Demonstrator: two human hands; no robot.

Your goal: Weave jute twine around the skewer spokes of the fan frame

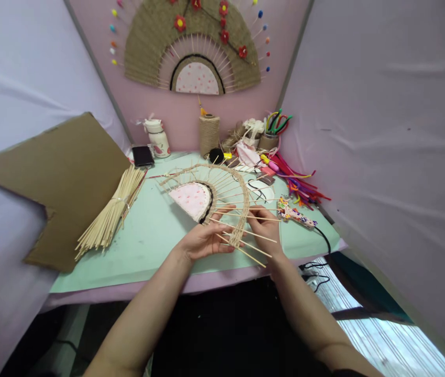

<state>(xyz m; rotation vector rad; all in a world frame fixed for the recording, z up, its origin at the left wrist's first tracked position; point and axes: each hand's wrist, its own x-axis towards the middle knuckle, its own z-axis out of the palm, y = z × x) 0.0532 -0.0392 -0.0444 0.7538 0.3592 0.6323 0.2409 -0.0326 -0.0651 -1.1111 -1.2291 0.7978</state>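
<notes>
A half-round fan frame (pixel 245 196) of thin sticks is held tilted above the table. Its pink dotted half-circle base (pixel 191 199) has a black braided edge, and a band of twine is woven across the sticks. My left hand (pixel 209 238) grips the lower sticks near the base, its fingers partly behind them. On the outer side of the woven band, my right hand (pixel 265 228) has its fingers closed at the sticks and twine. Whether those fingers pinch a loose twine end is hidden.
A stick bundle (pixel 108 214) lies by a cardboard sheet (pixel 77 173) on the left. At the back stand a bottle (pixel 157 139) and twine spool (pixel 209 135). A patterned glue gun (pixel 295 213) and pipe cleaners (pixel 299 183) lie right. A finished fan (pixel 144 52) hangs on the wall.
</notes>
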